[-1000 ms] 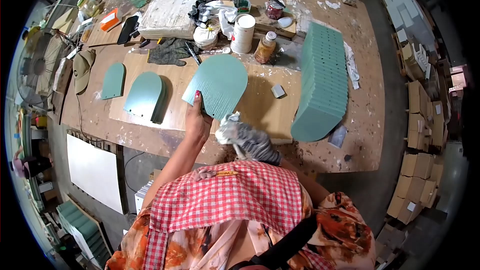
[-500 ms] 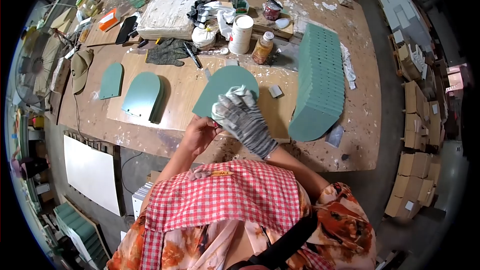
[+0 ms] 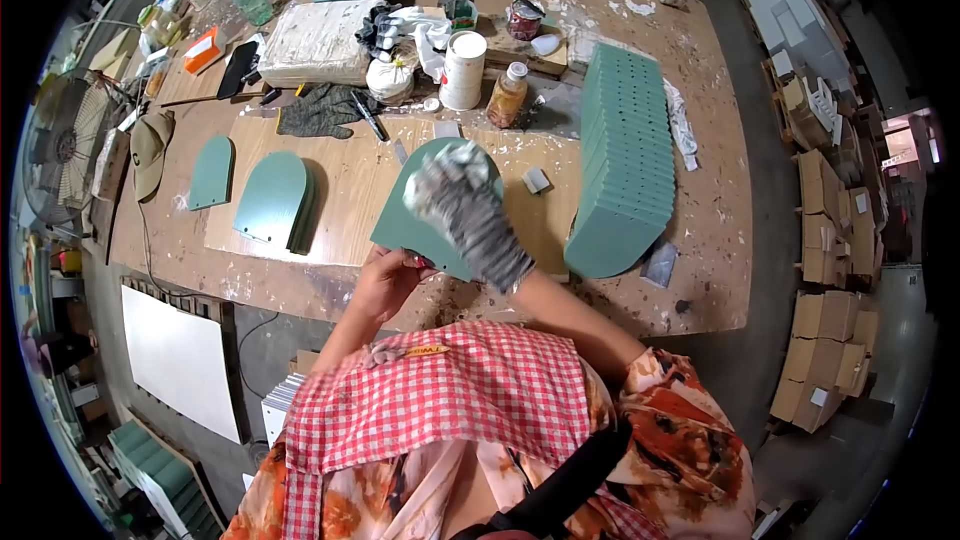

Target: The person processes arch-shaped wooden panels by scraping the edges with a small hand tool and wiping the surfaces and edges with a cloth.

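Observation:
A green panel with one rounded end [image 3: 408,221] lies in front of me, its straight edge toward me. My left hand [image 3: 387,278], bare, grips that near edge, its fingers closed around it. On the panel's face rests my right hand [image 3: 468,210] in a grey knit glove, pressing a white cloth [image 3: 436,178] against it; the glove hides part of the panel. To the left lie a small stack of similar panels [image 3: 270,196] and a single smaller-looking one [image 3: 210,172]. On the right stands a long row of green panels [image 3: 622,140]. A small grey block [image 3: 536,180] sits beside the panel.
Behind the panel stand a white canister [image 3: 463,72], an amber bottle [image 3: 507,96] and a paint tin [image 3: 524,18]. A grey glove [image 3: 318,112] and a marker [image 3: 369,116] lie left of them. A cap [image 3: 150,154] is at the table's left edge.
The green panel has come down from a tilted, raised pose to lie flatter. My right gloved hand has moved from the near edge up onto its face with the cloth. The view has shifted slightly.

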`<control>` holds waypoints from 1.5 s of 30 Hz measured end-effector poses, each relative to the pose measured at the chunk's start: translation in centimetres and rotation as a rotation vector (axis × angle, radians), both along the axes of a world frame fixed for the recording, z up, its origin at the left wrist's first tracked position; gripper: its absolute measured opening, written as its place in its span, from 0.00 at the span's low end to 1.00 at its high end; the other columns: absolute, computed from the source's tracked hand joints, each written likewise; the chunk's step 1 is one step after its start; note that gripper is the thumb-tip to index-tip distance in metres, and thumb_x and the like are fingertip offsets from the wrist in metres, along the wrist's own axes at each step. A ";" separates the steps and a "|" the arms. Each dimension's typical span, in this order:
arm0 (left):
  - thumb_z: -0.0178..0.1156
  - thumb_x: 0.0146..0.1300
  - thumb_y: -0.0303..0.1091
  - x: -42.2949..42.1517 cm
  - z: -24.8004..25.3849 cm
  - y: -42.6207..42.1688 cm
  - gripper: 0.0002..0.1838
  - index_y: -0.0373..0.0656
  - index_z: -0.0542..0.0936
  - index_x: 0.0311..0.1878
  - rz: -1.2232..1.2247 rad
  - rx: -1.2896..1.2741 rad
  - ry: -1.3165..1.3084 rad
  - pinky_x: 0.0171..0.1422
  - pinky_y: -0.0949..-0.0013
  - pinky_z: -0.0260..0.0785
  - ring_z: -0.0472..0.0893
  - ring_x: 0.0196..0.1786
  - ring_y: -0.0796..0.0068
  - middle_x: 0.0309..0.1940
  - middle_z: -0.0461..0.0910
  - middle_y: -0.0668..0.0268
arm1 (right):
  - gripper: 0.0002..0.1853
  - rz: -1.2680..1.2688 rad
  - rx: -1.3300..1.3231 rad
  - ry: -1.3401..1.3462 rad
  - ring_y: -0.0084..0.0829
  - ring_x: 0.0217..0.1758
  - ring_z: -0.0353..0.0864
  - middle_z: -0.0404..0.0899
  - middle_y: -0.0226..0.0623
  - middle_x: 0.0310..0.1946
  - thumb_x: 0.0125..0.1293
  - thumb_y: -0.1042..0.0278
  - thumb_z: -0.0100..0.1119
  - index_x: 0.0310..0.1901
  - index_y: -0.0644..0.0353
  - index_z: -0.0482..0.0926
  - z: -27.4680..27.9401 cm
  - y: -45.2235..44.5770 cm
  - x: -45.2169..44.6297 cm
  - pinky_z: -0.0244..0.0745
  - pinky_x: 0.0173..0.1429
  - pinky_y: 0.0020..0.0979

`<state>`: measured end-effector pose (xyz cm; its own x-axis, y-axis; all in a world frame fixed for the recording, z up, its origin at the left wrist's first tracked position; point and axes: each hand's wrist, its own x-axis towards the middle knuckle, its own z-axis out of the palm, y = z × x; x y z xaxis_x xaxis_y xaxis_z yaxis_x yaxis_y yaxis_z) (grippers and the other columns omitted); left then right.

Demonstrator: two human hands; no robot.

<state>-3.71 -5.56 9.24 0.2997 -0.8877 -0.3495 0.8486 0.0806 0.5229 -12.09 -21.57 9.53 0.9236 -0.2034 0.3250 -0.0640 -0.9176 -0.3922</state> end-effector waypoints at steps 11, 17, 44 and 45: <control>0.50 0.49 0.19 0.5 0.9 -0.1 0.11 0.39 0.74 0.37 0.016 0.136 -0.075 0.41 0.64 0.75 0.79 0.34 0.70 0.30 0.78 0.63 | 0.24 -0.166 0.001 -0.181 0.43 0.65 0.66 0.68 0.48 0.59 0.68 0.69 0.46 0.65 0.63 0.63 -1.4 -5.7 -0.7 0.57 0.71 0.39; 0.51 0.43 0.19 1.5 1.7 0.3 0.08 0.38 0.76 0.28 0.000 0.132 -0.051 0.38 0.71 0.73 0.79 0.30 0.72 0.25 0.78 0.64 | 0.20 -0.491 0.887 -0.138 0.27 0.51 0.76 0.78 0.41 0.49 0.71 0.63 0.49 0.60 0.67 0.70 5.7 -3.3 -5.3 0.69 0.58 0.27; 0.48 0.72 0.44 1.2 -3.1 -0.8 0.20 0.37 0.73 0.53 0.144 0.397 -0.459 0.51 0.77 0.66 0.75 0.44 0.82 0.42 0.79 0.68 | 0.24 -0.176 0.485 0.163 0.33 0.59 0.73 0.70 0.40 0.60 0.71 0.68 0.44 0.66 0.64 0.58 -2.2 -0.5 -5.5 0.65 0.67 0.32; 0.47 0.72 0.44 0.9 -3.3 -1.3 0.20 0.36 0.73 0.54 0.174 0.404 -0.492 0.52 0.77 0.65 0.74 0.45 0.83 0.43 0.79 0.68 | 0.25 -0.113 0.595 0.010 0.32 0.60 0.73 0.70 0.40 0.60 0.71 0.65 0.46 0.66 0.63 0.59 -2.8 -0.5 -5.1 0.65 0.68 0.31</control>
